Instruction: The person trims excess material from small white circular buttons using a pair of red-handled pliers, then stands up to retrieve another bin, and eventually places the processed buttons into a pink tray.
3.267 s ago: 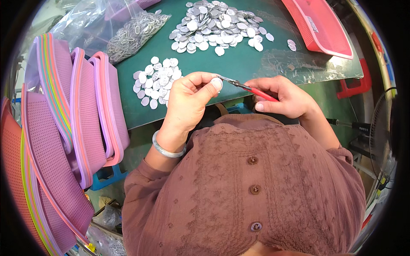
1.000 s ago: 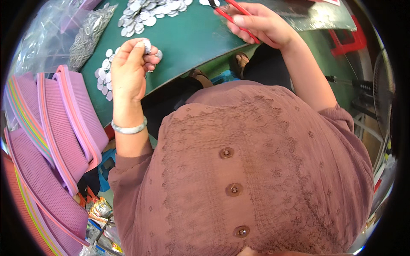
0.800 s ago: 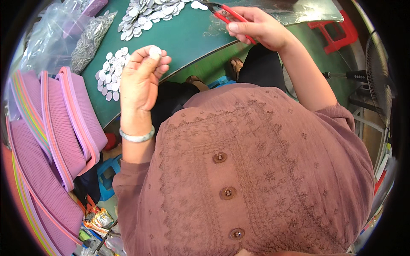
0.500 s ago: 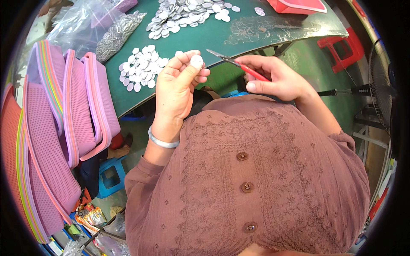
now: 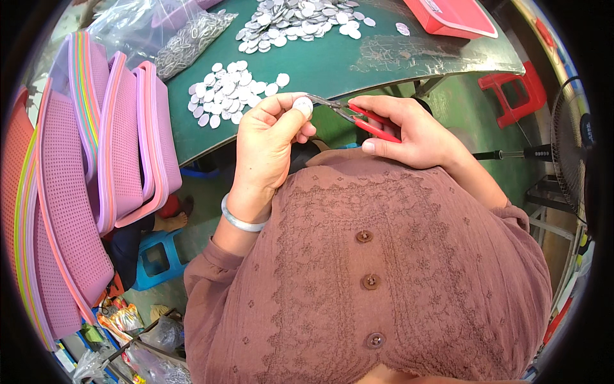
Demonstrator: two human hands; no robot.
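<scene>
Between the thumb and fingers of my left hand is a small round silvery disc. My right hand grips a pair of red-handled pliers, its handles spread apart. The dark jaws reach left to the edge of the disc; whether they touch it or clasp some small part there, I cannot make out. A small pile of similar discs lies on the green table just beyond my left hand. Farther back on the table is a larger heap of discs.
Stacked pink and purple perforated baskets stand at the left. A clear bag of metal links lies at the table's far left, a red tray at its far right. Beyond are a red stool, a fan and a blue stool.
The pliers have moved left and down to the disc, and their handles have spread apart. My left hand still pinches the disc, a little lower. The whole view has shifted slightly.
</scene>
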